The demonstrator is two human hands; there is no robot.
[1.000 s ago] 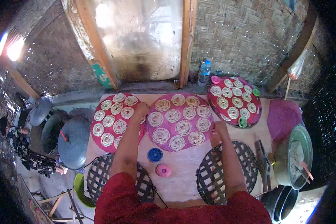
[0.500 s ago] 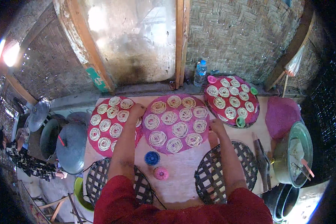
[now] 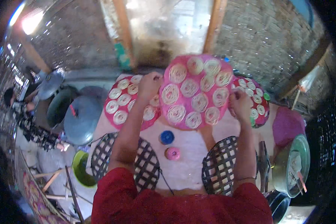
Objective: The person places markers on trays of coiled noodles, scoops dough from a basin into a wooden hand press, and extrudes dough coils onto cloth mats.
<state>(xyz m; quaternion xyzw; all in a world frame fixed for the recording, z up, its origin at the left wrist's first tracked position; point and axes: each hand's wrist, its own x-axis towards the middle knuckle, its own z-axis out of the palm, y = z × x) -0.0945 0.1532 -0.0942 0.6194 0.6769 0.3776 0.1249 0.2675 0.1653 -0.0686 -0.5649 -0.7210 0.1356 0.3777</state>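
Round pink mesh-like sheet (image 3: 184,101), seemingly filled with pale coiled-strand rosettes (image 3: 199,102), not set down: held above pale wooden table (image 3: 188,156); left hand (image 3: 149,85), right hand (image 3: 240,103), fingers grasping opposite edges.

"What do you get behind the table (image 3: 186,149)?"

"I see a pale, stained panel (image 3: 168,31) beyond it, upright between wooden posts (image 3: 214,24). A green patch (image 3: 121,56) marks the post toward the table's left."

"And the walls?"

"I have woven wall (image 3: 265,41) beyond the table, toward its left and its right, speckled with bright pinpoints. Well right of the table I get a dark, mesh-like surface (image 3: 327,112)."

"Light?"

"I get a white glare (image 3: 33,22) far beyond the table's left end; lamp or opening, I can't tell."

"Floor?"

"Grey floor (image 3: 50,159), left of the table."
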